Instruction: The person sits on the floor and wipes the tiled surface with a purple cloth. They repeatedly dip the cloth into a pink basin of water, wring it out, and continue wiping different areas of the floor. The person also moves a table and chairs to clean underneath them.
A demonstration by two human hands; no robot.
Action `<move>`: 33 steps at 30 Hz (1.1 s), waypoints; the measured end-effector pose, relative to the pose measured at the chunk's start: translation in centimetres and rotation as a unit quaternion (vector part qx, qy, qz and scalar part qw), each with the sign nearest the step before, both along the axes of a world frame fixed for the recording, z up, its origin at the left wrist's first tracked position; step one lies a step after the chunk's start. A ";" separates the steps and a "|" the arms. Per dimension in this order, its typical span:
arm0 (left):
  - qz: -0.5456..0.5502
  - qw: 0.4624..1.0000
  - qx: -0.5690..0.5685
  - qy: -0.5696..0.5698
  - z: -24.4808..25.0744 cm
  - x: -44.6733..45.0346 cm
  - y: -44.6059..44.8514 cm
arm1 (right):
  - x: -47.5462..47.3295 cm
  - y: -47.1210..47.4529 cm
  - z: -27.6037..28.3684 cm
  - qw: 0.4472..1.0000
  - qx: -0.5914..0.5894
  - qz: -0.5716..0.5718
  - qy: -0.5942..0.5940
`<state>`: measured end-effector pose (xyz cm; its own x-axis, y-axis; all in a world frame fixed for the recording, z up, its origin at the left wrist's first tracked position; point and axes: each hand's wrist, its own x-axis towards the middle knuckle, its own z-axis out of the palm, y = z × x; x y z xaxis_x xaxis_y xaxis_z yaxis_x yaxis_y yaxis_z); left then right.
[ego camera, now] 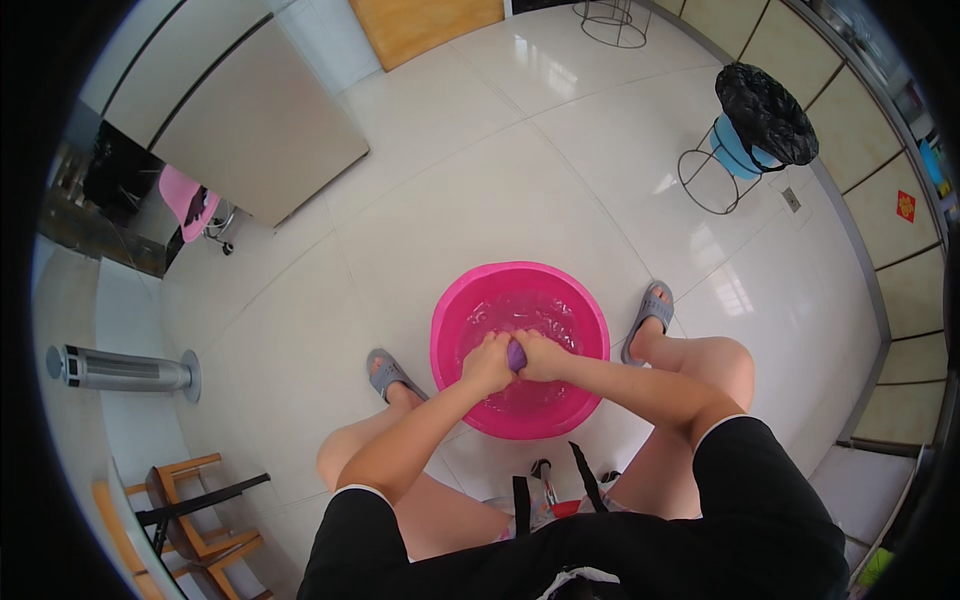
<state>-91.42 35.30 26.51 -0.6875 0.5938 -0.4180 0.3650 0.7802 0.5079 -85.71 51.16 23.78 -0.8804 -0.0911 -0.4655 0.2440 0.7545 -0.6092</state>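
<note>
A round pink plastic basin (448, 322) holding water stands on the floor between my feet. Over the water, my left hand (489, 365) and my right hand (541, 355) are close together, both closed around a bunched purple cloth (516, 355). Only a small part of the cloth shows between the two fists; the rest is hidden by my fingers. Ripples and bright glints mark the water surface (525, 307) just beyond my hands.
Grey slippers (651, 311) are on my feet at either side of the basin. A blue bin with a black bag (765, 116) stands far right near tiled cabinets (855, 124). A tower fan (131, 370) and wooden chairs (202, 510) are at left, below a pink swivel chair (185, 201).
</note>
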 end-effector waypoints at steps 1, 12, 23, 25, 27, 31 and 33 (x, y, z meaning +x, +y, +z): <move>0.017 0.999 0.027 0.031 0.2 0.1 -0.2 | -0.1 0.3 0.1 1.000 -0.022 -0.002 0.006; 0.172 0.922 0.269 -0.220 -4.1 4.6 -3.7 | 3.0 -3.5 1.6 0.852 -0.340 -0.389 -0.087; 0.353 0.770 0.433 -0.307 5.2 12.4 -9.2 | 10.7 -7.3 10.2 0.795 -0.402 -0.364 0.272; 0.387 0.750 0.440 -0.307 5.9 14.5 -10.8 | 13.2 -9.5 14.0 0.779 -0.442 -0.330 0.298; 0.414 0.819 0.393 -0.051 4.4 17.6 -12.2 | 15.5 -12.8 17.1 0.814 -0.388 -0.286 0.324; 0.416 0.758 0.435 0.250 4.4 23.3 -13.6 | 19.0 -16.8 20.6 0.851 -0.277 -0.224 0.387; 0.399 0.714 0.556 0.146 6.8 25.7 -15.4 | 20.2 -18.9 20.9 0.843 -0.296 -0.230 0.386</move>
